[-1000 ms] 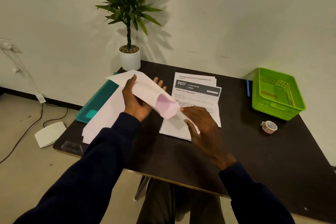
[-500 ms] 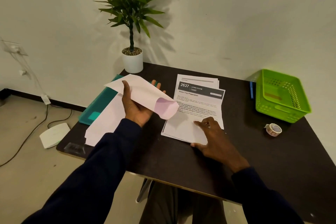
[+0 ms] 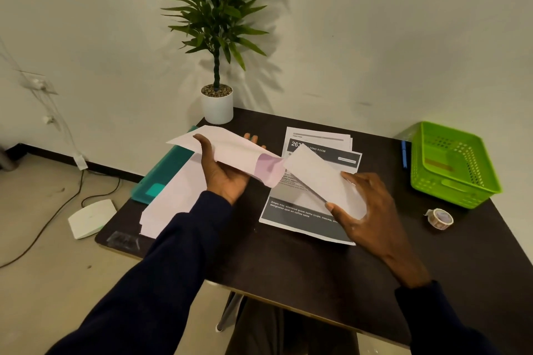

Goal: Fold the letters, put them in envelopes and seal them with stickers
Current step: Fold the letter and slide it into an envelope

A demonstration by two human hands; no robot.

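At frame centre, the left hand (image 3: 227,176) held an open envelope (image 3: 230,153); the right hand (image 3: 372,210) pinched a folded letter (image 3: 320,176), its tip at the envelope's mouth, above the worktop (image 3: 288,262).

Both dark-sleeved arms reach forward, the left hand (image 3: 227,173) raised palm-up with thumb pressed over a held envelope (image 3: 230,154), the right hand (image 3: 366,210) pinching a folded letter (image 3: 320,176).

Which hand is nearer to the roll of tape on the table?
Right. The right hand, holding a folded letter, is just left of the roll of tape; the left hand, holding an envelope, is farther left.
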